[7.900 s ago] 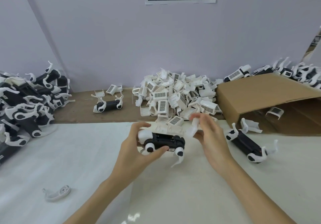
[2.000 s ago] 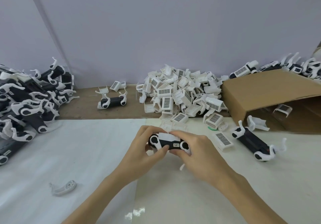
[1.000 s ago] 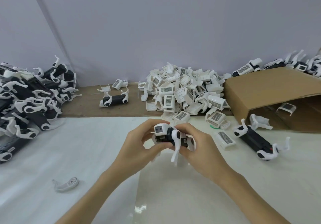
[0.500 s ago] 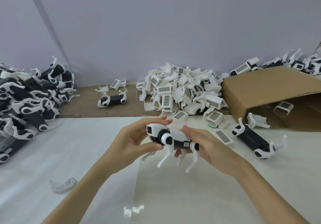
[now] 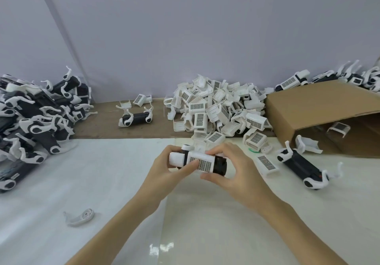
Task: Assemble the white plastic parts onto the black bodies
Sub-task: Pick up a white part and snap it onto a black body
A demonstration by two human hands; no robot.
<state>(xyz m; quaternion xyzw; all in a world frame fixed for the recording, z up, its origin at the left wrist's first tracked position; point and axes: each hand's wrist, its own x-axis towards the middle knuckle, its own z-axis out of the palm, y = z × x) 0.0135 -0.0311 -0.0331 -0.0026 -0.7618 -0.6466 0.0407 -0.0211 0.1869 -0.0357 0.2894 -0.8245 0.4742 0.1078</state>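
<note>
Both forearms reach in from 6 o'clock. The left hand (image 5: 164, 170) curls round the body (image 5: 219, 164) at its white end, thumb on the grilled cover (image 5: 202, 162); the right hand (image 5: 232, 168) pinches its black end, above the table (image 5: 102, 182) at centre.

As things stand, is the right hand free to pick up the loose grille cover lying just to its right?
Probably not yet: the right hand grips the body together with the left hand. Nothing lies across the way to the cover.
</note>
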